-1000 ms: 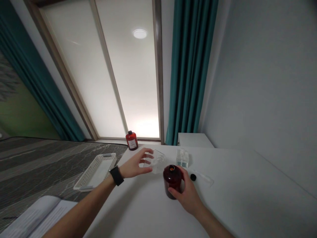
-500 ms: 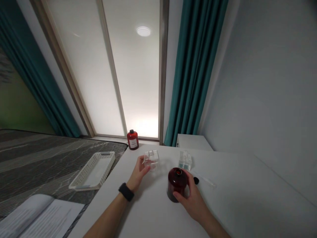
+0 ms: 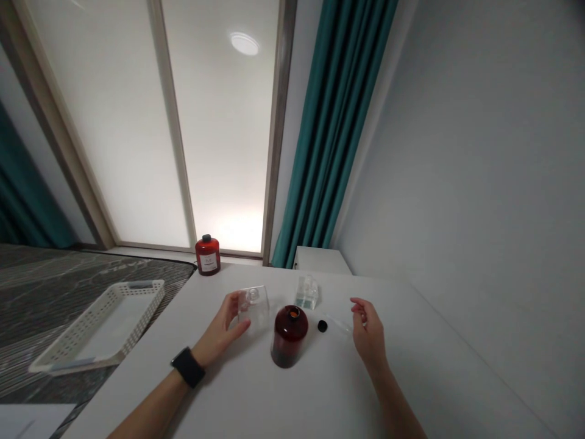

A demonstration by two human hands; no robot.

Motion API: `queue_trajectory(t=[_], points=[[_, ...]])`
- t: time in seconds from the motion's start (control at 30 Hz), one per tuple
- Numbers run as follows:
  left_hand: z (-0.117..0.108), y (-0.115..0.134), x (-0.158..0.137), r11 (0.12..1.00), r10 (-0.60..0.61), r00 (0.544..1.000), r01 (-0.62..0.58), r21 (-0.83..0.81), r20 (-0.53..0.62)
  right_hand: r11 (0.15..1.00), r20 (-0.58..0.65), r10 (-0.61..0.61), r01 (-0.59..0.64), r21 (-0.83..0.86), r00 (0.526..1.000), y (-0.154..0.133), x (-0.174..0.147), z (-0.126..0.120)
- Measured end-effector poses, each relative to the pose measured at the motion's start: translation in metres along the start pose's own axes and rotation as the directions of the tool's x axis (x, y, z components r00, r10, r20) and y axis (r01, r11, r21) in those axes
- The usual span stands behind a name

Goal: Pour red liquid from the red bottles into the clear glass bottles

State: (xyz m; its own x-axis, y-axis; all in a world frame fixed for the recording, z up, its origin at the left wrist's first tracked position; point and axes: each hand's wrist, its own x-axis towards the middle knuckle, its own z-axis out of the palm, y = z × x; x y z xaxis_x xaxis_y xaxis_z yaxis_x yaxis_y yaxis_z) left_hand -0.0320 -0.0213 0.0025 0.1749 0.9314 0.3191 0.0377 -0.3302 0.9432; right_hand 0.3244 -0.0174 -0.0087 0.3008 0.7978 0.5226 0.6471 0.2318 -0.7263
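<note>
My left hand [image 3: 223, 329] is closed around the side of a clear square glass bottle [image 3: 256, 310] with a small round neck, on the white table. Right of it stands a dark red-brown bottle [image 3: 290, 338], upright and uncapped. My right hand [image 3: 369, 335] is away from that bottle, its fingers loosely curled and apart, beside the right end of a thin clear tube [image 3: 337, 322]. No hold on the tube is visible. A black cap [image 3: 322, 326] lies between the brown bottle and the tube. Behind them is another clear container [image 3: 306, 292] with a greenish lower part.
A capped red bottle [image 3: 208, 256] with a white label stands at the table's far left corner. A white perforated basket [image 3: 103, 326] rests on the dark surface to the left. Paper [image 3: 36, 421] shows at lower left. A white cabinet [image 3: 322, 261] stands beyond the table.
My right hand has let go of the brown bottle and moved right to the clear tube. My left hand stays at the square bottle. The view has turned right.
</note>
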Motion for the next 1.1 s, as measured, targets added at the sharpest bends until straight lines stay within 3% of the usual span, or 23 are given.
queue_trajectory(t=[0.13,0.3,0.4,0.5,0.63,0.73,0.8,0.9,1.0,1.1], points=[[0.002,-0.004,0.002,0.988,-0.035,0.998,0.043,0.146,-0.057,0.997,0.098,-0.031,0.038,-0.064,0.995,0.007,-0.003,0.006],[0.001,-0.012,0.005,0.939,-0.064,0.987,0.11,0.327,-0.148,0.992,0.213,0.032,-0.005,-0.126,0.977,0.018,-0.006,0.004],[0.0,-0.015,0.005,0.924,-0.058,0.989,0.105,0.368,-0.137,0.993,0.277,0.064,-0.034,-0.113,0.959,0.021,-0.005,0.0],[-0.002,-0.016,0.005,0.909,-0.068,0.993,0.102,0.404,-0.099,0.995,0.264,0.097,-0.083,-0.063,0.96,0.015,-0.003,-0.003],[-0.004,-0.018,0.004,0.867,-0.065,0.995,0.095,0.489,-0.078,0.991,0.248,0.091,-0.113,0.076,0.965,-0.019,0.001,-0.014],[-0.006,-0.021,0.004,0.825,-0.055,0.996,0.086,0.558,-0.071,0.955,0.36,-0.083,-0.03,0.296,0.929,-0.064,0.005,-0.03],[-0.007,-0.022,0.003,0.805,-0.046,0.996,0.082,0.588,-0.076,0.959,0.434,-0.181,0.06,0.277,0.882,-0.094,0.012,-0.042],[-0.008,-0.021,0.001,0.803,-0.037,0.997,0.071,0.592,-0.069,0.955,0.422,-0.227,0.116,0.274,0.878,-0.122,0.026,-0.051],[-0.008,-0.016,-0.001,0.828,-0.024,0.999,0.046,0.558,-0.047,0.942,0.38,-0.256,0.142,0.303,0.889,-0.131,0.04,-0.043],[-0.006,-0.008,-0.004,0.852,0.066,0.997,-0.03,0.522,-0.049,0.941,0.407,-0.307,0.212,0.263,0.86,-0.141,0.053,-0.025]])
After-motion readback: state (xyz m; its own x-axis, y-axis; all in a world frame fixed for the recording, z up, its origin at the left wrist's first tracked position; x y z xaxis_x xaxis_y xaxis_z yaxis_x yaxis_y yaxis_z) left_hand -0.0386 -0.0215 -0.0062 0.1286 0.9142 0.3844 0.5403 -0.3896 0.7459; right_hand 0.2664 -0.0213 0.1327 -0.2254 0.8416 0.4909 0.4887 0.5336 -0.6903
